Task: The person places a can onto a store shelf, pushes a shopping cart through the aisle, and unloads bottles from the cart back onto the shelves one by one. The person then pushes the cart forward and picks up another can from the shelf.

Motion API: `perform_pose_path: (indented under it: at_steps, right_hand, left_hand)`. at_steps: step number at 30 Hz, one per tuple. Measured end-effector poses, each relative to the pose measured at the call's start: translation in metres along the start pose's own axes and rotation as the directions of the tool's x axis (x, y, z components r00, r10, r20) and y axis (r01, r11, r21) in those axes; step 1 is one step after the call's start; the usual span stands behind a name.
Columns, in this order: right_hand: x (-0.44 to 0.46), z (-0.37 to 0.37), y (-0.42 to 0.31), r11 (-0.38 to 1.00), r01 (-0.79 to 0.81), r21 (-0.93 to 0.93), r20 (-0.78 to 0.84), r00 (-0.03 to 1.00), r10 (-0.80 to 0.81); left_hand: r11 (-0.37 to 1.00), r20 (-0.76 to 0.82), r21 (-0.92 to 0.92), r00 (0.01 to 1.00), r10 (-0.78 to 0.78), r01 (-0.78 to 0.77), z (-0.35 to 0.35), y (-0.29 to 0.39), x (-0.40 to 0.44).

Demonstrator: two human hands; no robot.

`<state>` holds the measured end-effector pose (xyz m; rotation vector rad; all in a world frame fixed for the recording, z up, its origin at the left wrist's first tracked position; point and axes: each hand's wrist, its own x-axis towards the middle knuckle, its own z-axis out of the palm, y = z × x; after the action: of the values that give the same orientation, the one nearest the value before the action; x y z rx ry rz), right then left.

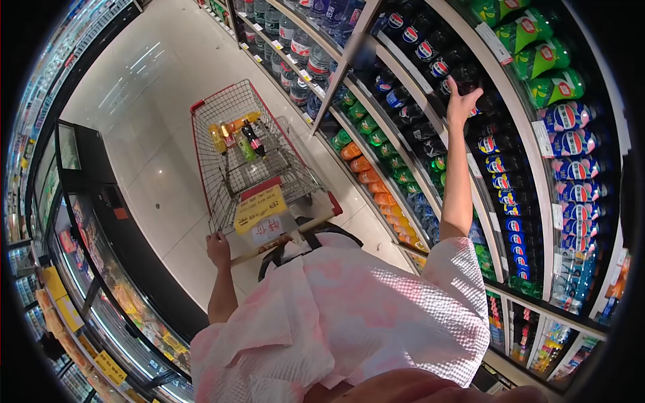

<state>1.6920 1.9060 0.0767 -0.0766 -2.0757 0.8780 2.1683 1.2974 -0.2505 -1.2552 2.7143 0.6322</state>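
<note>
My right hand reaches up to the shelf on the right, its thumb and fingers round a dark cola bottle in a row of Pepsi bottles. The bottle is still among the others on the shelf, and part of it is hidden behind my hand. My left hand is closed on the near left corner of a wire shopping cart, by its handle. Inside the cart lie several bottles: an orange-yellow one, a green-labelled one and a dark one.
Drink shelves curve along my right side, with green soda bottles, orange soda bottles and large water bottles. A black-framed chiller case stands on the left. Pale tiled floor runs between them.
</note>
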Motion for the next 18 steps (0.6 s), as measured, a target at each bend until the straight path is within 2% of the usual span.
perform_pose_path:
  at_steps: [1,2,5,9,12,15,18]
  right_hand:
    - [0.002,0.002,0.003,1.000,0.011,-0.007,-0.004,1.000,-0.011]
    - [0.004,0.007,0.012,0.999,-0.047,-0.004,-0.012,0.999,0.047]
    - [0.011,0.015,0.033,0.994,-0.020,-0.106,-0.035,0.999,0.016]
    - [0.015,0.014,0.022,0.962,-0.138,-0.234,0.045,0.987,0.153]
    - [0.008,0.018,0.009,0.969,-0.132,-0.211,-0.019,0.991,0.131]
    - [0.003,0.023,0.002,0.959,-0.235,-0.157,-0.053,0.972,0.229]
    - [-0.005,0.028,0.005,0.985,-0.150,-0.079,-0.101,0.985,0.142]
  left_hand:
    - [1.000,-0.013,-0.012,1.000,0.015,-0.015,-0.001,0.000,0.005]
    - [0.999,-0.027,-0.023,0.999,0.024,-0.025,0.000,0.002,0.012]
    - [1.000,-0.048,-0.009,0.999,0.014,-0.014,0.003,0.002,0.031]
    - [0.999,-0.035,0.021,0.999,-0.023,0.024,0.005,0.012,0.050]
    - [0.999,-0.054,0.017,0.997,-0.046,0.047,0.011,0.015,0.061]
    - [0.996,-0.045,0.037,0.996,-0.074,0.076,0.004,0.023,0.066]
    - [0.992,-0.047,0.049,0.993,-0.110,0.113,0.010,0.022,0.068]
